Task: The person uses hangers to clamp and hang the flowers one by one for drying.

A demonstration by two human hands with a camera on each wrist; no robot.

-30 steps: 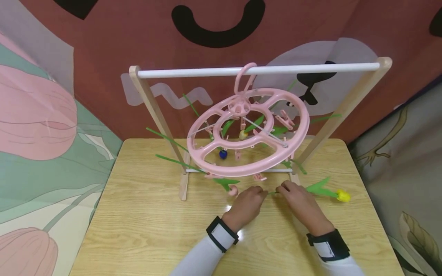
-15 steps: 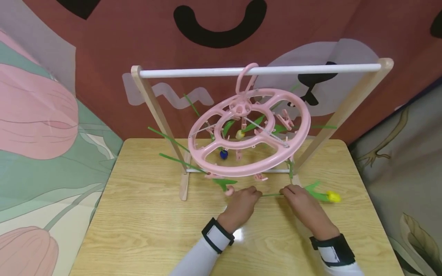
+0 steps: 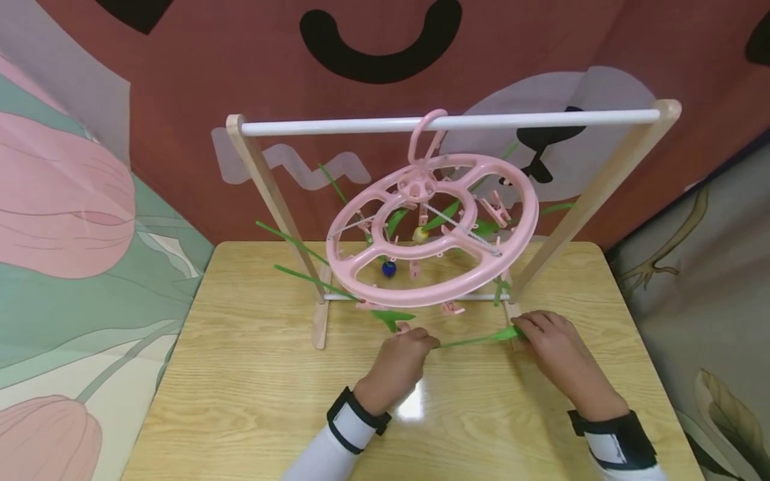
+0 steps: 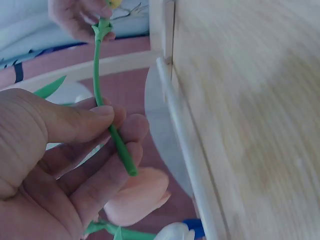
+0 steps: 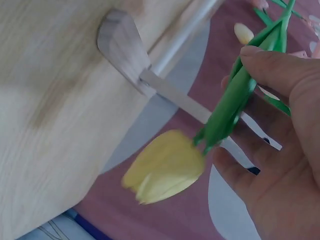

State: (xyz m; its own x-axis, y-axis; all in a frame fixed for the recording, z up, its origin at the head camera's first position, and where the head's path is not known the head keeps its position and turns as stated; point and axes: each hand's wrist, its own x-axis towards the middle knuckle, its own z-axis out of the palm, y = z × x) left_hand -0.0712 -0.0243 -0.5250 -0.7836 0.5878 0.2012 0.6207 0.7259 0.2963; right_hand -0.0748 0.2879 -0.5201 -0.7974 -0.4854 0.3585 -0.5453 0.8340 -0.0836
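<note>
A yellow artificial tulip point(image 5: 165, 167) is stretched between the two hands, low in front of the drying rack. At its stem's cut end, my left hand point(image 3: 397, 364) pinches between thumb and fingers; the green stem point(image 4: 97, 70) runs on toward the other hand. My right hand point(image 3: 559, 354) pinches the folded green leaves point(image 5: 232, 102) just below the bloom. That hand hides the bloom in the head view. Above hangs a pink round clip hanger point(image 3: 416, 296) with other tulips clipped on. Close to the left hand is a pink tulip point(image 4: 135, 197), mostly covered in the head view.
A white bar point(image 3: 331, 125) on wooden posts carries the hanger. Clips such as a lower pink clip point(image 3: 452, 308) dangle from the ring. A blue bloom point(image 3: 388, 269) and a pale yellow bloom point(image 3: 420, 234) hang beneath. Green stems jut out left, over the wooden table point(image 3: 252, 401).
My left hand has moved left and nearer the person, keeping the stem end. My right hand has gone right along the stem to the leaves, and the yellow bloom has become hidden in the head view.
</note>
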